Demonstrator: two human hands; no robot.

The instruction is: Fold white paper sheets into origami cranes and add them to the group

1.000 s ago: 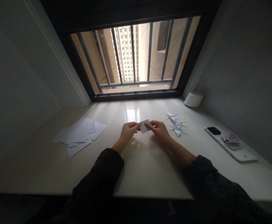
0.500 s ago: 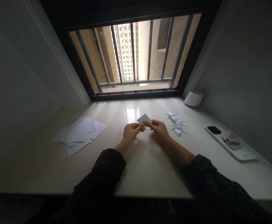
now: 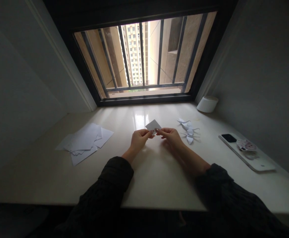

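Observation:
A small folded square of white paper [image 3: 153, 125] is held up above the tabletop, one corner pointing away from me. My left hand [image 3: 139, 138] pinches its near left edge between thumb and fingers. On the near right edge, my right hand [image 3: 169, 135] grips it the same way, the thumb lying over the paper. The two hands almost meet, and their fingertips hide the paper's near corner. To the right of my right hand lie several folded paper cranes [image 3: 189, 130] in a row.
A loose stack of white paper sheets [image 3: 85, 140] lies on the left of the pale tabletop [image 3: 156, 185]. At the right are a phone [image 3: 248, 153] with a round grip on its back and a white cylindrical object [image 3: 207, 104] by the wall. A barred window [image 3: 144, 59] is behind.
My right thumb and fingers have shifted slightly on the folded paper. Both hands still hold it in nearly the same place, and the view has moved a little.

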